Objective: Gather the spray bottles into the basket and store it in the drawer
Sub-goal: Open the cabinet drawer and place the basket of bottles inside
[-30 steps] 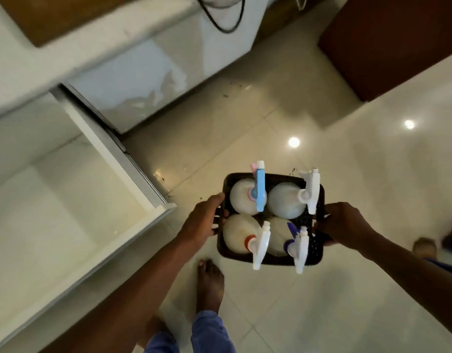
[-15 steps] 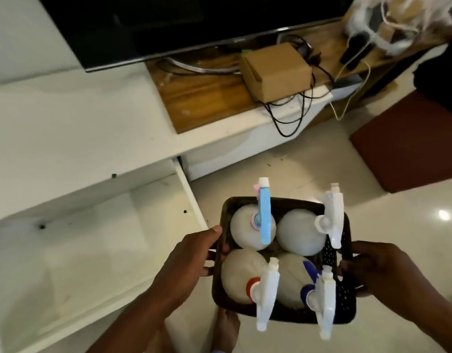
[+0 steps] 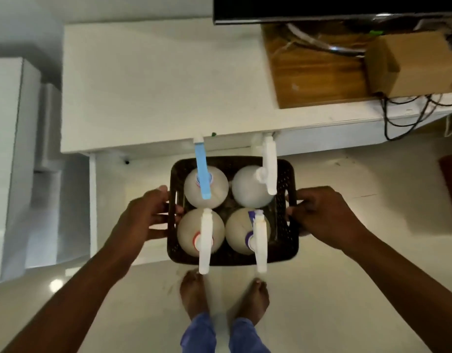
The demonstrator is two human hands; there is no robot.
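A dark perforated basket point(image 3: 283, 253) holds several white spray bottles standing upright. One bottle has a blue trigger head point(image 3: 202, 171); the others have white heads point(image 3: 267, 164). My left hand point(image 3: 146, 215) grips the basket's left side and my right hand point(image 3: 326, 215) grips its right side. I hold the basket in the air over the open white drawer point(image 3: 110, 194), which is pulled out from under the white cabinet top point(image 3: 156, 85). The basket hides most of the drawer's inside.
A television's lower edge point(image 3: 321, 11) sits above a wooden shelf point(image 3: 314, 80) with a cardboard box point(image 3: 408, 62) and black cables point(image 3: 403, 118) at the right. A white unit point(image 3: 8, 159) stands at the left. My bare feet point(image 3: 222, 296) stand on the glossy floor.
The view has swung so I face the cabinet straight on. The basket, still held in both hands, has moved from beside the drawer to over it.
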